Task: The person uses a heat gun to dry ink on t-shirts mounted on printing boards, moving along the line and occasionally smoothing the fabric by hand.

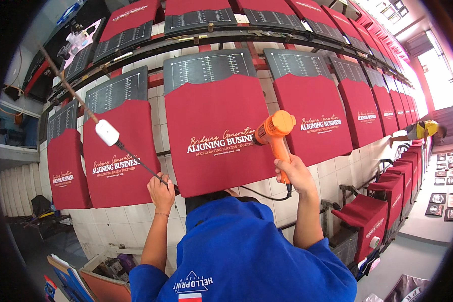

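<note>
Blue shirt [267, 246] nearest, orange heat gun [278, 124] beyond, handle [279, 151] in right hand [296, 173]

a long white-tiled table [103, 220] carries black boards [206, 64] side by side in a row, each marked with white scales. dark red cloth [214, 108] covers the near part of each board — flat, with white and gold lettering. beyond a dark rail [161, 48], a second row matches.
</note>
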`<action>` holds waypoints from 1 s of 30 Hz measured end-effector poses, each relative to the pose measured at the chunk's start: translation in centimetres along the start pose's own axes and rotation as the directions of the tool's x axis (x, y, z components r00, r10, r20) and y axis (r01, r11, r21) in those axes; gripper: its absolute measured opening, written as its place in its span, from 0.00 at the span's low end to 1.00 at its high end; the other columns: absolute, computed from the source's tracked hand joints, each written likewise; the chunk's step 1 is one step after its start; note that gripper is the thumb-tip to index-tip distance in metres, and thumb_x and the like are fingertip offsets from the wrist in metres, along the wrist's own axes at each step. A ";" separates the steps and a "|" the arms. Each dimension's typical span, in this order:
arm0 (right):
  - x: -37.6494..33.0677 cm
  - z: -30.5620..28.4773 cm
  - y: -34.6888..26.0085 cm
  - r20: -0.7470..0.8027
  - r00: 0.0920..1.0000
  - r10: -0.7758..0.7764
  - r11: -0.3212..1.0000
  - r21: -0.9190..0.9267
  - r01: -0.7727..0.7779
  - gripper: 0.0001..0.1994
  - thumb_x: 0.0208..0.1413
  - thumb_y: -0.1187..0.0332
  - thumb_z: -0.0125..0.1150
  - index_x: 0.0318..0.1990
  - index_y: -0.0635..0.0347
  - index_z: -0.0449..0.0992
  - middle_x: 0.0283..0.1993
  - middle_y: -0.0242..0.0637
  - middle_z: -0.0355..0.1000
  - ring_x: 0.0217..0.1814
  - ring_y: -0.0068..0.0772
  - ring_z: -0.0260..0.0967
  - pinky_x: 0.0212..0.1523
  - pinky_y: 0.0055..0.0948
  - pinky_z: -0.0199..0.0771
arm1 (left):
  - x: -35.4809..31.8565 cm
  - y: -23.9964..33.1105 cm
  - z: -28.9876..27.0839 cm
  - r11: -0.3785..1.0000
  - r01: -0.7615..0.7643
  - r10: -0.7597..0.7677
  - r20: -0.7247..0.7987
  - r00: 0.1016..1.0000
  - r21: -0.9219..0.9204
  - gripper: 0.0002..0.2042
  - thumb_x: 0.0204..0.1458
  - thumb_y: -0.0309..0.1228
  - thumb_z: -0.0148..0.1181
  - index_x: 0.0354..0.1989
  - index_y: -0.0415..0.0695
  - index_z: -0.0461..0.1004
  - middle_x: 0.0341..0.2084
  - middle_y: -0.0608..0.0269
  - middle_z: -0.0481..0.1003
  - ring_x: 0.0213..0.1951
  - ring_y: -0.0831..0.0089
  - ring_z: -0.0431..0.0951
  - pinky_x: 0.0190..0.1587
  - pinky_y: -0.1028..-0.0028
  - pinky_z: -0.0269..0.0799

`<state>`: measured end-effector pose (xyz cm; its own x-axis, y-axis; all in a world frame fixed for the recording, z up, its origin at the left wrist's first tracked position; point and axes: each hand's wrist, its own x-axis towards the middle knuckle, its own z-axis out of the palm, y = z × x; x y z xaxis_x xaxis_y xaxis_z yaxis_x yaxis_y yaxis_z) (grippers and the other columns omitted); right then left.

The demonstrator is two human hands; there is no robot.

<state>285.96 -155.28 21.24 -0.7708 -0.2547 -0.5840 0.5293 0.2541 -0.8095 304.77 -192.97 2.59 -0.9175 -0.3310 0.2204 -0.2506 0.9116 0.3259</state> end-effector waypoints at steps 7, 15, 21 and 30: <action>0.6 0.6 -0.2 0.018 1.000 -0.012 1.000 -0.008 0.012 0.09 0.60 0.66 0.58 0.39 0.63 0.70 0.26 0.30 0.69 0.21 0.20 0.69 0.23 0.21 0.72 | 0.2 0.2 -0.1 1.000 -0.004 0.004 -0.014 1.000 -0.009 0.12 0.53 0.32 0.55 0.42 0.41 0.78 0.47 0.55 0.74 0.51 0.55 0.70 0.54 0.55 0.62; 1.2 1.2 -0.5 0.009 1.000 -0.012 1.000 0.018 0.012 0.09 0.60 0.66 0.59 0.39 0.62 0.69 0.26 0.30 0.69 0.20 0.20 0.69 0.23 0.21 0.71 | -0.1 0.1 0.0 1.000 -0.002 0.002 -0.018 1.000 0.000 0.11 0.54 0.31 0.53 0.42 0.41 0.77 0.47 0.54 0.73 0.51 0.55 0.70 0.55 0.57 0.61; 1.5 1.2 -0.6 0.023 1.000 -0.014 1.000 -0.015 0.015 0.11 0.61 0.65 0.59 0.40 0.64 0.69 0.27 0.31 0.69 0.22 0.21 0.70 0.23 0.23 0.71 | 0.1 0.1 -0.1 1.000 -0.012 0.012 -0.022 1.000 -0.017 0.12 0.53 0.31 0.54 0.43 0.41 0.77 0.46 0.55 0.74 0.52 0.56 0.69 0.54 0.57 0.61; 0.1 1.3 0.4 0.032 0.999 -0.038 0.999 0.016 0.037 0.11 0.60 0.64 0.59 0.39 0.64 0.70 0.27 0.32 0.69 0.22 0.22 0.70 0.23 0.23 0.72 | -1.8 1.6 -3.1 0.929 -0.072 0.119 0.110 0.987 -0.363 0.06 0.47 0.25 0.58 0.23 0.38 0.71 0.31 0.54 0.73 0.38 0.54 0.72 0.44 0.57 0.65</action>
<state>286.61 -156.40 20.77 -0.7785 -0.2936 -0.5547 0.5058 0.2297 -0.8315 306.99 -191.65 5.61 -0.9693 -0.1910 0.1549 -0.0549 0.7818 0.6211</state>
